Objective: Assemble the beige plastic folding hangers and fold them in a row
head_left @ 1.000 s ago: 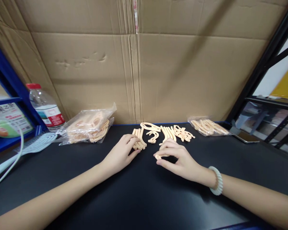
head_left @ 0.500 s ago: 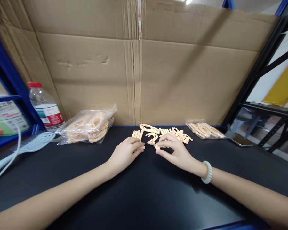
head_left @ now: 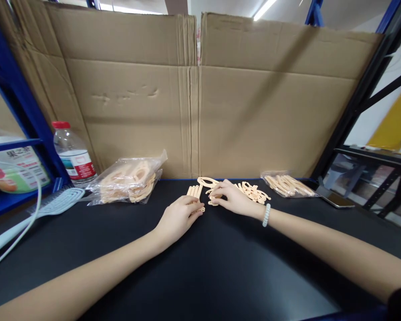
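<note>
- Head view, so the surface first: matte black tabletop (head_left: pixel 200 267), kinda shiny near the front edge, with tall brown cardboard panels (head_left: pixel 137 98) standing behind it.
- Room's pretty basic: blue metal frame (head_left: pixel 23 102) on the left, black metal rack (head_left: pixel 354 100) on the right, one lit white tube light (head_left: pixel 264 9) up top.
- Counting stuff: one clear bottle with a red cap (head_left: pixel 75 156), one pale blue hairbrush (head_left: pixel 62 200), one white cable (head_left: pixel 39 196), one flat phone-like object (head_left: pixel 339 199). One clear plastic bag of beige sticks (head_left: pixel 289 183) at right; the clear-bagged stack of beige parts (head_left: pixel 130 178) at left overlaps too much to count.
- Four slim beige strips (head_left: pixel 194 191) lie side by side mid-table, straight-looking up top, lower ends mostly covered by the left hand (head_left: pixel 178 218). Its fingers are together over them; can't tell if they're pinching.
- Right hand (head_left: pixel 234 198) is at the small curved beige pieces (head_left: pixel 214 203), fingers bent, thumb near them; grip's unclear from here.
- One beige almond-shaped loop (head_left: pixel 207 179) sits just behind, tangled curvy beige pieces (head_left: pixel 254 191) beside that hand.
</note>
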Demonstrator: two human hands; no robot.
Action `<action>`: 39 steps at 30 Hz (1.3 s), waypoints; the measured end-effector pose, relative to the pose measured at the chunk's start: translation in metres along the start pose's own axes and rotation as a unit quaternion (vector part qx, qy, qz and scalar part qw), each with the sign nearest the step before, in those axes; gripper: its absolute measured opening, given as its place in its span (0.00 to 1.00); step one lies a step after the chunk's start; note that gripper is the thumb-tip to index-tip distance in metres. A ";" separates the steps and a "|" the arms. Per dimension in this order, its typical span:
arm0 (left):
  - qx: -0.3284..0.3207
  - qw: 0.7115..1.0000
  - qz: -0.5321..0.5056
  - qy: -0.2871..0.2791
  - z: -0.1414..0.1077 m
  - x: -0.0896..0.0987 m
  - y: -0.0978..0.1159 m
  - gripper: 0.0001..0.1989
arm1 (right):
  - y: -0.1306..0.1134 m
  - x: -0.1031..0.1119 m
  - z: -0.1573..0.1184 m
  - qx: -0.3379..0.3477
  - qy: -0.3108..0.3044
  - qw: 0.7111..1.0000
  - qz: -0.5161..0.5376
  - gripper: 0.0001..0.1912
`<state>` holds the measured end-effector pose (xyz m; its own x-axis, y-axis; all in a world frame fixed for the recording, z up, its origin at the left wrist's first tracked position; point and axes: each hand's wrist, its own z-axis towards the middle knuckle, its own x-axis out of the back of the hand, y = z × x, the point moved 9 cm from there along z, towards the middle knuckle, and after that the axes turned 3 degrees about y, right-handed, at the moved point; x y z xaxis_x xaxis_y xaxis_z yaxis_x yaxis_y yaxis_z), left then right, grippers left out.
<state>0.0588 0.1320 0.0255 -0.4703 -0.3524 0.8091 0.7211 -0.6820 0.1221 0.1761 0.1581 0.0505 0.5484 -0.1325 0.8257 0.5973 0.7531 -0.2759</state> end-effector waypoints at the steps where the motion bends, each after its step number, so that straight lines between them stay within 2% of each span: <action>1: 0.000 1.000 0.000 0.001 0.000 0.000 0.000 0.10 | -0.001 -0.002 0.000 0.005 -0.011 1.000 0.005 0.08; 11: 0.004 1.000 -0.002 -0.007 0.001 0.001 0.000 0.11 | 0.001 -0.008 -0.002 0.039 -0.074 0.996 0.011 0.09; 20: 0.009 1.000 0.000 -0.013 0.003 0.001 0.001 0.10 | -0.014 -0.004 -0.013 0.046 -0.096 0.994 0.003 0.07; 26: 0.014 1.000 0.002 -0.014 0.005 0.001 -0.003 0.11 | -0.007 -0.004 -0.009 0.049 -0.078 0.996 -0.002 0.08; 31: 0.017 1.000 -0.001 -0.012 0.004 0.002 -0.005 0.11 | 0.005 0.017 -0.011 0.017 -0.038 0.999 0.024 0.18; 36: 0.019 1.000 -0.012 -0.006 0.005 0.002 -0.006 0.12 | 0.017 0.048 -0.035 0.000 0.069 0.998 0.009 0.11; 39: 0.021 1.000 -0.017 -0.001 0.006 0.003 -0.006 0.12 | 0.022 0.052 -0.056 -0.006 0.123 0.992 -0.015 0.09</action>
<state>0.0560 0.1389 0.0300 -0.4940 -0.3282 0.8052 0.7255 -0.6659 0.1737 0.2504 0.1318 0.0601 0.6554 -0.3087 0.6893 0.6217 0.7388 -0.2601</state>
